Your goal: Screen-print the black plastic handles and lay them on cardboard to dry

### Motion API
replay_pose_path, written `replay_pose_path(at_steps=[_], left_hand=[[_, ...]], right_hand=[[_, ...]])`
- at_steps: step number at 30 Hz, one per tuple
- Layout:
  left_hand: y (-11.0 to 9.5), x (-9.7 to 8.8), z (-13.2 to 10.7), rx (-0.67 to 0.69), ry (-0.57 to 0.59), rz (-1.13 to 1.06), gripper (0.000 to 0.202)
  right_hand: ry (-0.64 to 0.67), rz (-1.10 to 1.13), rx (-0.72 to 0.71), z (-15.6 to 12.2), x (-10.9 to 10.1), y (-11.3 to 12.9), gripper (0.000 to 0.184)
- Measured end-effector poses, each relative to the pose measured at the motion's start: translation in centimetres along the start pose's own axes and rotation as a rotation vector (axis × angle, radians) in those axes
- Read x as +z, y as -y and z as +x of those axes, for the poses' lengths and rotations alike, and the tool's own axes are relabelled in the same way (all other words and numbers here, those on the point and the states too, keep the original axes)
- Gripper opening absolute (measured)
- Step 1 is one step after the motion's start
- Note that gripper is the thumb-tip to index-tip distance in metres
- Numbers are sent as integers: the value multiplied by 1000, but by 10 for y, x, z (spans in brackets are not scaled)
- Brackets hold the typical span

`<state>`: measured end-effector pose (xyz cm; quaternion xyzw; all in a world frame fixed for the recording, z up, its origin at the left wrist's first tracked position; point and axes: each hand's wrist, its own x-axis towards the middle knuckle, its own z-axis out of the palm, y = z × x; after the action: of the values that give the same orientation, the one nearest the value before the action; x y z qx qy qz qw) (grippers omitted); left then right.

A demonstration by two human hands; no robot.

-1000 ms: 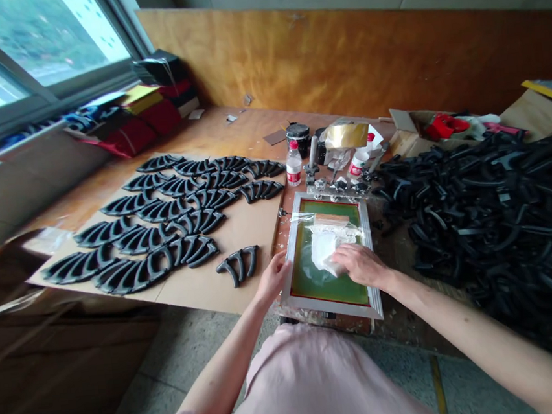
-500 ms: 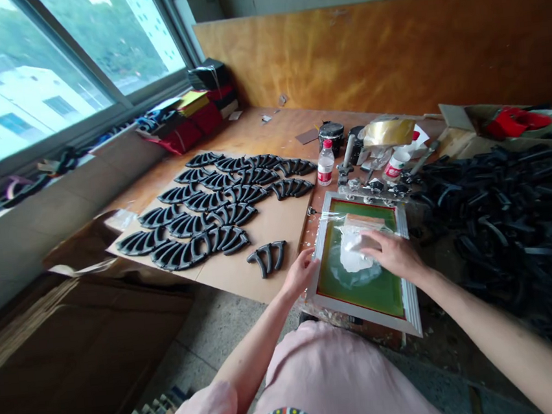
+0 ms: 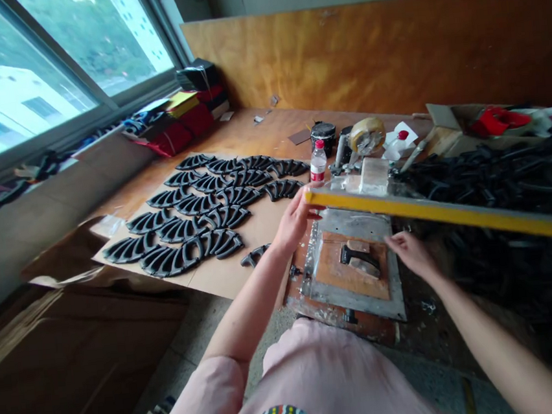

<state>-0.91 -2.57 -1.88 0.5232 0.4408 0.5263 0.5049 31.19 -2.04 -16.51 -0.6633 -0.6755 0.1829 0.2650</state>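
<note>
On your left, black moulded pieces (image 3: 194, 221) lie in rows on cardboard (image 3: 229, 280); your left hand (image 3: 296, 218) closes around the end of the raised yellow-edged frame (image 3: 452, 213); keep that grip firm and the frame level; beneath it, a black piece (image 3: 356, 258) sits on a brown pad (image 3: 341, 279); your right hand (image 3: 411, 252) is open, fingers loosely spread, near the frame; a black heap (image 3: 507, 178) lies beyond.

At left fingers (image 3: 301, 214): yellow-painted metal bar (image 3: 433, 214), smooth, slight sheen | left of right fingers (image 3: 396, 241): dull grey metal plate (image 3: 355, 222), rough brown wooden pad (image 3: 336, 273) | left of left fingers: matt black plastic pieces (image 3: 198, 205), plain brown cardboard (image 3: 234, 282)
</note>
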Motion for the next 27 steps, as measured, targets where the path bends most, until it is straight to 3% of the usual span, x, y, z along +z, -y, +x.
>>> replay_pose_path(at_steps=[3,5,8,10,11,12,15,17,18,20,23,25,27], left_hand=[[-9,8,26,9,-32,-18,54],[-1,15,24,7,-127,-40,53],[33,32,-16,-181,-140,-73,56],[62,47,-57,-527,125,-79,63],[77,54,-77,-658,203,-107,63],[89,59,-94,-704,184,-169,60],[115,56,-123,-755,-48,-335,48],[125,31,-126,-757,-206,-307,40],[130,12,-125,-755,-264,-246,36],[143,-37,-126,-759,-400,-45,33],[168,-109,-133,-856,-563,212,32],[184,-142,-138,-964,-602,332,35],[194,-158,-136,-1069,-538,477,41]], right_hand=[[106,-160,-169,-26,41,16,27],[149,-304,-199,-32,52,30,19],[175,-354,-34,-42,52,56,15],[125,-296,9,-59,52,78,17],[95,-255,-37,-70,54,90,17],[80,-213,-128,-81,58,101,16],[148,-117,-517,-101,67,117,14],[191,-126,-628,-93,58,98,13],[187,-162,-592,-82,48,78,14],[132,-301,-354,-54,16,24,18],[84,-647,132,-16,-37,-65,27],[91,-769,310,-5,-60,-107,33],[102,-796,361,-4,-71,-128,37]])
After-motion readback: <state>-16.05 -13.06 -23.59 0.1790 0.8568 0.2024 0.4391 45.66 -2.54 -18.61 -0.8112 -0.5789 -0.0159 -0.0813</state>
